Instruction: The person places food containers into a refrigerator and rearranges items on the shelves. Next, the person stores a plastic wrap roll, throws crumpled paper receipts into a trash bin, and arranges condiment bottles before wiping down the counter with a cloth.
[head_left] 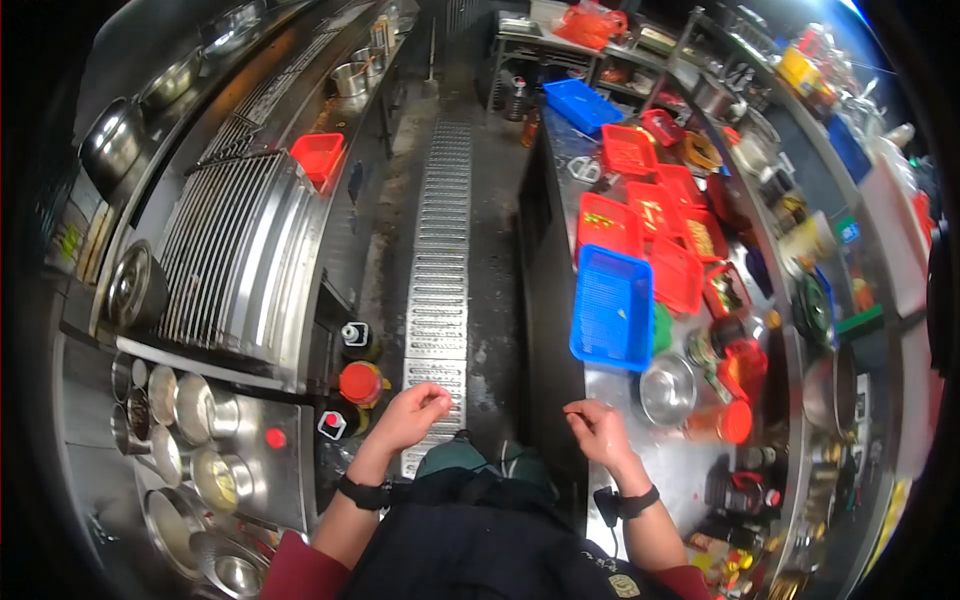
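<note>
Midway down a narrow kitchen, you stand with both bare hands raised over the walkway, a blue basket (613,308) on the steel counter (622,400) ahead and to your right. Your right hand (600,435) hovers nearest that basket, just short of its near end and apart from it, holding nothing, thumb and bent fingers slightly apart. Your left hand (410,415), well to the left of the basket, shows no object, its fingers curled in; whether the fingertips meet, you cannot tell.

Red trays (608,228) crowd the counter beyond and to the right of the basket, several with food in them, and a flat blue tray (582,105) lies past them at the far end. A shiny steel bowl (668,390) sits just off the basket's near right corner, with a red-lidded container (735,422) farther right. Packed shelving (830,200) lines the wall on that side.

Left of the basket, a slotted metal grate (437,290) runs along the dark floor. Across that aisle from the basket stands a slatted metal rack (225,260), a red basket (318,157) by its far end, and steel pots (205,410) gathered at its near side.
</note>
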